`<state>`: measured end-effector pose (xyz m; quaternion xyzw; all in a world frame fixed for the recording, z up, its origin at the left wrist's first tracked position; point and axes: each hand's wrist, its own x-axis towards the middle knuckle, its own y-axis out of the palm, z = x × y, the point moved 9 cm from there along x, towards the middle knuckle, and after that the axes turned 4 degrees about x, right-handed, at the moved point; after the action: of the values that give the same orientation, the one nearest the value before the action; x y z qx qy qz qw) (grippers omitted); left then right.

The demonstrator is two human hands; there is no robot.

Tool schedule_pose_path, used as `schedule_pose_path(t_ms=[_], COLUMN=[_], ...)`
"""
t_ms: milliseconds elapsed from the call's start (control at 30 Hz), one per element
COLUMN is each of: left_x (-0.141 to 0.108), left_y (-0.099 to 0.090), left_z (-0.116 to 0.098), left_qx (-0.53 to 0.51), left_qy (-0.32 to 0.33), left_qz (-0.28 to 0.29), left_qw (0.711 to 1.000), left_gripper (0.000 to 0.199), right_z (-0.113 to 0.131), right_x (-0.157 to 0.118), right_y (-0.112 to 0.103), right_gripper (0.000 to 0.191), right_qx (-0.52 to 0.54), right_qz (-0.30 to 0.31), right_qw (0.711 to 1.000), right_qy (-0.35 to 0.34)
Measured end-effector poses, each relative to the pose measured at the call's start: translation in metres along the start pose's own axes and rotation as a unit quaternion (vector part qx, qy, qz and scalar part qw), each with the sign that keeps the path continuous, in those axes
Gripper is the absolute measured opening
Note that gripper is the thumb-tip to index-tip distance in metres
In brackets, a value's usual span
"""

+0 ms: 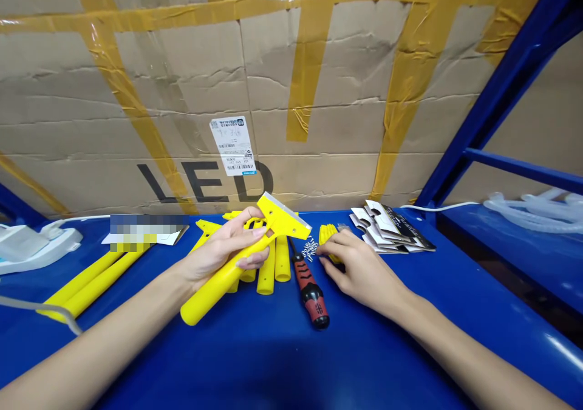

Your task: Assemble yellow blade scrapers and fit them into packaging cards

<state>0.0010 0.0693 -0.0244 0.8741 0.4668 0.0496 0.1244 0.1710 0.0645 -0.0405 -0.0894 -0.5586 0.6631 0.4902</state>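
Observation:
My left hand [223, 249] grips the handle of a yellow plastic scraper [277, 220], whose metal-edged head points up and to the right. Several loose yellow handles [268, 270] stand beneath it on the blue worktable [273, 361]. My right hand [359, 270] rests beside a small heap of metal screws [310, 249], its fingertips on a ribbed yellow piece [327, 239]. I cannot tell whether those fingers pinch a screw. A red-and-black screwdriver [311, 294] lies between my hands. Further yellow handles [86, 282] lie at the left.
Behind the table stands a taped cardboard carton [291, 82] printed LED. A stack of card hang tags [387, 231] lies at the back right. A blue metal rack frame [496, 100] rises on the right, with whitish plastic pieces [532, 212] on a lower shelf. A white device [27, 246] sits at the left.

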Motion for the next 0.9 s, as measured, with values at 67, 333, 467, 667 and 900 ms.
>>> schedule_pose_path(t_ms=[67, 333, 467, 667, 900], left_x=[0.0, 0.001, 0.002, 0.002, 0.003], left_y=[-0.001, 0.005, 0.011, 0.013, 0.013], left_z=[-0.002, 0.006, 0.009, 0.008, 0.006], left_qx=[0.003, 0.034, 0.061, 0.065, 0.063], left_qy=[0.004, -0.007, -0.008, -0.004, 0.003], left_qz=[-0.004, 0.012, 0.042, 0.027, -0.012], left_qw=[1.0, 0.999, 0.997, 0.998, 0.998], left_gripper=[0.026, 0.025, 0.015, 0.015, 0.026], right_z=[0.001, 0.013, 0.012, 0.004, 0.005], right_x=[0.0, -0.001, -0.001, 0.001, -0.003], right_y=[0.004, 0.009, 0.008, 0.008, 0.009], right_gripper=[0.02, 0.03, 0.026, 0.018, 0.018], right_qx=[-0.006, -0.03, -0.021, -0.001, -0.048], right_qz=[0.014, 0.06, 0.062, 0.078, 0.141], right_qw=[1.0, 0.997, 0.998, 0.997, 0.988], right_qy=[-0.002, -0.028, -0.024, 0.005, 0.025])
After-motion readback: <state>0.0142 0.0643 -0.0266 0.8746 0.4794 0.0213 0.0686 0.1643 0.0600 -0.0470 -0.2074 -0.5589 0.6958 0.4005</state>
